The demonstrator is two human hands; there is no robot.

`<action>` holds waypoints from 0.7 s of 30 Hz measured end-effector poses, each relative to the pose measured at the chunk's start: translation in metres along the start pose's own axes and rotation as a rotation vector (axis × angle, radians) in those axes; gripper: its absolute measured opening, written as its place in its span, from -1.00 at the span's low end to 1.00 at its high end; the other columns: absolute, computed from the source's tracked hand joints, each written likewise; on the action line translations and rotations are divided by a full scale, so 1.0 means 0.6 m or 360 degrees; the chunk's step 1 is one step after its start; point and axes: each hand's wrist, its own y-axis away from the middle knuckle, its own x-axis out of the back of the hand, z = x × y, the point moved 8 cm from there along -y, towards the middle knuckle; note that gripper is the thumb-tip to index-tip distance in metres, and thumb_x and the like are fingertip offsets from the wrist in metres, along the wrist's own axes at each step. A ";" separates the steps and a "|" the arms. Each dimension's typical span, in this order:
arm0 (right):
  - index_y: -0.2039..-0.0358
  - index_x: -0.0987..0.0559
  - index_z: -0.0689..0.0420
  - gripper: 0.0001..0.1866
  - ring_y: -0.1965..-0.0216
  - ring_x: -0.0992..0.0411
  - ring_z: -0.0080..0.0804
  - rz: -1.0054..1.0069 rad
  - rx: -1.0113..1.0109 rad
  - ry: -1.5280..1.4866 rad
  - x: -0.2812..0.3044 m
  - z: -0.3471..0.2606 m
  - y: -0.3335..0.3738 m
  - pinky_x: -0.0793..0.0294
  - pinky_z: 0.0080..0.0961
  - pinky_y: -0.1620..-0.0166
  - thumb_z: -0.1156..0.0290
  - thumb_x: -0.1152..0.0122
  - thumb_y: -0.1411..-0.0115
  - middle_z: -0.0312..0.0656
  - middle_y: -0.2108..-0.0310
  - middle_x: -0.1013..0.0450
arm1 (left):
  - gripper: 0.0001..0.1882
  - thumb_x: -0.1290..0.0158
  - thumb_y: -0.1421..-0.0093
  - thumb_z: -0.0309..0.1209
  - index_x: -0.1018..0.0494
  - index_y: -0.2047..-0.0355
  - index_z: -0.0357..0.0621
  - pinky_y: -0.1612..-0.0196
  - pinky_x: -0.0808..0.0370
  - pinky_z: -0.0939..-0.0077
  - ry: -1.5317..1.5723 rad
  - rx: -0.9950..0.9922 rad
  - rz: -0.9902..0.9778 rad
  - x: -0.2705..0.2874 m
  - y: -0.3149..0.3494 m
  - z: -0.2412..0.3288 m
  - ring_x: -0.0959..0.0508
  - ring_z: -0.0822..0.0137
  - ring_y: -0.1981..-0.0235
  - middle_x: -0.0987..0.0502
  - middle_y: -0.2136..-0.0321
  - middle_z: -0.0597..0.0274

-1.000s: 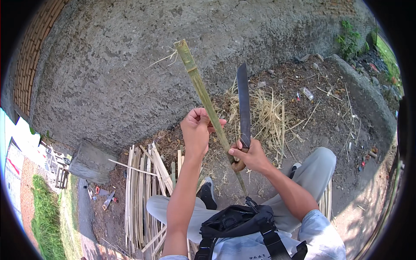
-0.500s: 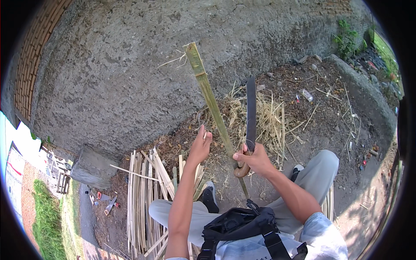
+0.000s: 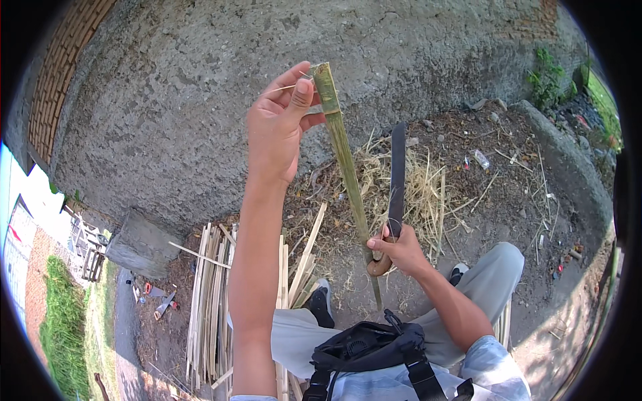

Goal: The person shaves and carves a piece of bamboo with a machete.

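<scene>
My right hand [image 3: 401, 250] is closed round the curved brown wooden handle [image 3: 380, 266] of a machete. The machete's long dark blade [image 3: 398, 170] points up and away. The same hand's thumb presses a long greenish bamboo strip [image 3: 347, 160] against the handle. The strip slants away to the upper left, its narrow lower end poking out below the hand. My left hand [image 3: 277, 123] is raised beside the strip's wide far end, fingers apart and thumb up. Thin loose fibres show between thumb and fingers; whether the fingertips touch the strip I cannot tell.
Many split bamboo strips [image 3: 212, 294] lie on the ground at my left. Pale shavings [image 3: 421, 194] are heaped in front of me, below a rough grey wall [image 3: 180, 120]. A handsaw [image 3: 164, 305] lies far left. A plastic bottle [image 3: 481, 159] lies right of the shavings.
My left hand has moved up and away, from beside the strip's lower half to its far end. My right hand keeps the machete and strip, shifted slightly right.
</scene>
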 end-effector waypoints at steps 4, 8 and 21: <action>0.50 -0.35 0.07 -0.67 0.48 -0.37 -0.65 -0.0038 -0.0067 0.0207 0.006 0.003 0.002 -0.38 -0.60 0.41 0.49 -0.43 -0.01 -0.35 0.51 -0.42 | -0.70 -0.18 -0.18 -0.29 -0.49 0.18 -0.25 0.29 -0.59 0.43 0.0056 0.0037 0.0123 0.008 -0.014 -0.025 -0.60 0.37 0.35 -0.60 0.40 0.19; 0.50 -0.35 0.08 -0.69 0.48 -0.36 -0.66 -0.0088 -0.0076 0.0277 0.003 -0.003 0.003 -0.38 -0.59 0.39 0.49 -0.42 -0.03 -0.36 0.50 -0.42 | -0.79 -0.12 -0.24 -0.30 -0.50 0.31 -0.22 0.34 -0.58 0.43 0.0161 0.0059 0.0146 0.002 -0.018 -0.039 -0.57 0.39 0.44 -0.58 0.42 0.21; 0.51 -0.31 0.10 -0.70 0.46 -0.38 -0.66 -0.0033 0.0134 0.0165 -0.013 0.000 0.001 -0.39 -0.61 0.45 0.49 -0.35 -0.10 -0.26 0.42 -0.51 | -0.75 -0.09 -0.26 -0.30 -0.47 0.33 -0.31 0.48 -0.55 0.36 0.0365 0.0269 0.0333 0.002 -0.028 -0.061 -0.48 0.41 0.57 -0.50 0.52 0.25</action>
